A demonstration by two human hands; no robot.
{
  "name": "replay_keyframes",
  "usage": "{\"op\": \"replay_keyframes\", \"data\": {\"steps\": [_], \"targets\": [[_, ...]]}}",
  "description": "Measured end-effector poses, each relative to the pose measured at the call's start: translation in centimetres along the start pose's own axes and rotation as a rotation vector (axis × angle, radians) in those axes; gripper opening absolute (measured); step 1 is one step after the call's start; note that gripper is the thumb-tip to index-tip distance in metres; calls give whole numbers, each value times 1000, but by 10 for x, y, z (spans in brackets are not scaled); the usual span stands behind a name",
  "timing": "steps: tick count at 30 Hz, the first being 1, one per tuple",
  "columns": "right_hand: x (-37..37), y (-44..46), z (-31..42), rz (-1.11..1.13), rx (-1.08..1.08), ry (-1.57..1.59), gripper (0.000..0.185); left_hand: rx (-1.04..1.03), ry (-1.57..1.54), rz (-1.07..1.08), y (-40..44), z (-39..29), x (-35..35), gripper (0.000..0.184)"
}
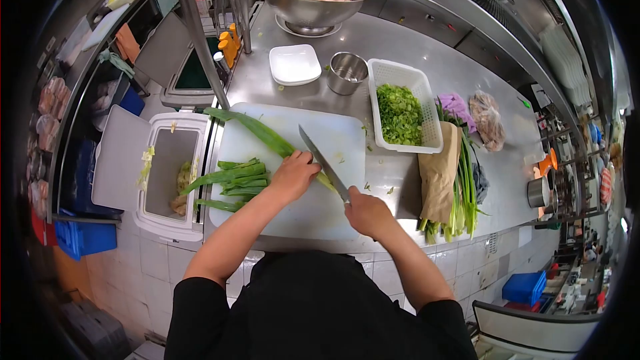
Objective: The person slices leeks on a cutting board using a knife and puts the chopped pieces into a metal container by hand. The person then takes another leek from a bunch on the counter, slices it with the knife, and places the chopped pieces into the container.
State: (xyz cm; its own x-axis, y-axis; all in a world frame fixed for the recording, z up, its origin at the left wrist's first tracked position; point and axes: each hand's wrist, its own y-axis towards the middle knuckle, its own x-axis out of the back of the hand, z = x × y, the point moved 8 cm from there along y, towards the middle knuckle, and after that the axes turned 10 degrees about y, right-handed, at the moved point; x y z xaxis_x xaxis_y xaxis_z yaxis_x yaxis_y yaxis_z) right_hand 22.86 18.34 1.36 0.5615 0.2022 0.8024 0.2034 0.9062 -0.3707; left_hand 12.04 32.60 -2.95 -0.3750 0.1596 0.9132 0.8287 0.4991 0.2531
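Where a long green stalk (263,135) lies across the white cutting board (300,215), I have the left hand (293,175) curled down, pinching it, while the right hand (369,213) grips a knife (324,162) just beside those fingers. Cut green pieces (244,181) lie on the board's left; beyond it, a white basket (403,72) of chopped greens (400,115) stands on the steel bench (512,183).

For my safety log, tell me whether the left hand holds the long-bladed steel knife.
No, the right hand grips the knife, while the left hand holds a long green stalk.
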Motion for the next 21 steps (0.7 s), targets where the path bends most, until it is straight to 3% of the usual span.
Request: {"op": "replay_keyframes", "data": {"steps": [3,9,11,17,21], "targets": [[-6,15,-2,-67,62,55,24,-15,13,26,3,0,-5,15],[2,6,1,77,-30,69,26,1,-16,14,1,3,-3,14],[-10,19,-5,-61,30,111,26,5,11,11,2,1,-3,12],[5,14,3,87,-39,99,27,-20,-25,16,2,-1,-9,11],[1,34,-10,-52,27,136,27,-15,-28,-1,3,-5,-4,7]]}}
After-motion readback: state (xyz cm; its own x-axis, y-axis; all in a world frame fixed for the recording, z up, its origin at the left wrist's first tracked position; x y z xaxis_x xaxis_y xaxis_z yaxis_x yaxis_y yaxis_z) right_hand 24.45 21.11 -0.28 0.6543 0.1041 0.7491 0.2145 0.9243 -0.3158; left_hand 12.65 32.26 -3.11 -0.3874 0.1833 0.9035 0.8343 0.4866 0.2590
